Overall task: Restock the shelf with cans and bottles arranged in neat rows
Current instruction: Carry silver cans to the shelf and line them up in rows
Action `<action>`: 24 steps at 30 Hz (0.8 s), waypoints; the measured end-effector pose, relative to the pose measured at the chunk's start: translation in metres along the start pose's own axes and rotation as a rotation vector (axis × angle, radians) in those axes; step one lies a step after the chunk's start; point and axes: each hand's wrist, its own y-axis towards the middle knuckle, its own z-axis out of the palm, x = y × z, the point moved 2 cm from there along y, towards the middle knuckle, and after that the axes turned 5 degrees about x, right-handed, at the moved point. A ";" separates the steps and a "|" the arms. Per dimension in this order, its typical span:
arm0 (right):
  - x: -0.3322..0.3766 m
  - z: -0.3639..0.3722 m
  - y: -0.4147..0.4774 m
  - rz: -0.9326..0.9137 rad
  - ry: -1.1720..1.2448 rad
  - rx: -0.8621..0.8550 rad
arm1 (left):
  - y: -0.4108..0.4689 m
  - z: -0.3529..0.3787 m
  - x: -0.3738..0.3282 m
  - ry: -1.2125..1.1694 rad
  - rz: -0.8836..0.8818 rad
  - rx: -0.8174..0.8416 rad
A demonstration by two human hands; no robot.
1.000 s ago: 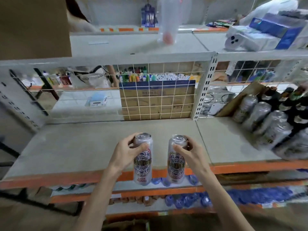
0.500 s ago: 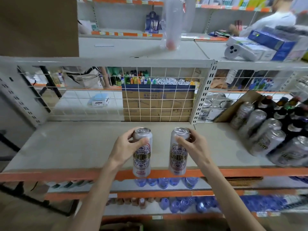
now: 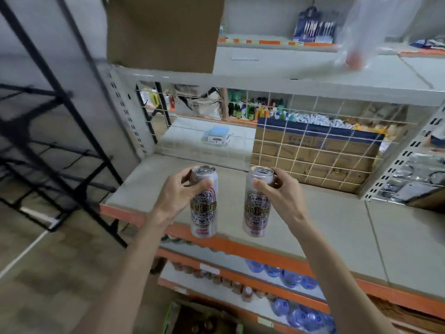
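Here, left hand (image 3: 179,197): fingers and thumb curl round the top of the left can (image 3: 204,210), which it holds upright.
Right hand (image 3: 283,192): grasps the right can (image 3: 257,210) near its rim in the same way — also upright.
Cans' place: centre of the frame, side by side but apart, in the air before the shelf (image 3: 337,225), their bottoms over its orange edge (image 3: 231,247) in the picture.
Key relation: the grey board lies beyond and below both cans, and their long axes are vertical, so both hands seem equally near.
Behind: the wire grid (image 3: 320,131) closes the back — a cardboard box (image 3: 310,155) stands behind it.
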 end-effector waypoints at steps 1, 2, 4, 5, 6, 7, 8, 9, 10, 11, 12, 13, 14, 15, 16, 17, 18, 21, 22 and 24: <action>0.007 0.012 0.005 -0.007 -0.010 0.017 | -0.004 -0.016 0.002 0.008 -0.001 -0.024; 0.014 0.026 0.009 -0.012 -0.023 0.033 | -0.008 -0.033 0.005 0.010 -0.005 -0.044; 0.027 0.056 0.011 -0.025 -0.049 0.039 | -0.015 -0.068 0.011 0.008 -0.005 -0.070; 0.032 0.072 0.010 -0.029 -0.061 0.036 | -0.019 -0.086 0.015 0.013 0.002 -0.080; 0.038 0.089 0.008 -0.029 -0.070 0.032 | -0.023 -0.103 0.020 0.018 0.010 -0.083; 0.045 0.106 0.005 -0.029 -0.076 0.028 | -0.028 -0.120 0.024 0.012 0.016 -0.082; 0.051 0.124 0.000 -0.031 -0.074 0.028 | -0.033 -0.137 0.030 -0.001 0.020 -0.078; 0.058 0.143 -0.006 -0.032 -0.067 0.025 | -0.039 -0.155 0.034 -0.014 0.029 -0.066; 0.064 0.161 -0.013 -0.031 -0.061 0.015 | -0.044 -0.173 0.038 -0.013 0.041 -0.049; 0.070 0.179 -0.019 -0.026 -0.062 -0.003 | -0.050 -0.191 0.040 -0.003 0.055 -0.029; 0.078 0.196 -0.026 -0.021 -0.073 -0.019 | -0.056 -0.208 0.042 0.012 0.069 -0.013; 0.087 0.213 -0.033 -0.020 -0.087 -0.026 | -0.063 -0.225 0.043 0.017 0.081 -0.002; 0.097 0.228 -0.041 -0.024 -0.099 -0.026 | -0.072 -0.240 0.044 0.014 0.085 0.006; 0.107 0.242 -0.049 -0.031 -0.098 -0.030 | -0.082 -0.255 0.045 0.010 0.084 0.016; 0.118 0.254 -0.058 -0.042 -0.093 -0.040 | -0.092 -0.268 0.044 0.012 0.088 0.025; 0.128 0.265 -0.068 -0.054 -0.088 -0.051 | -0.102 -0.280 0.044 0.014 0.098 0.034; 0.138 0.274 -0.078 -0.062 -0.090 -0.055 | -0.112 -0.290 0.044 0.008 0.106 0.043; 0.162 0.296 -0.108 -0.068 -0.110 -0.088 | -0.143 -0.315 0.045 -0.026 0.110 0.053; 0.169 0.302 -0.118 -0.073 -0.122 -0.091 | -0.155 -0.321 0.045 -0.024 0.116 0.047; 0.180 0.314 -0.142 -0.084 -0.131 -0.078 | -0.179 -0.332 0.044 -0.032 0.124 0.040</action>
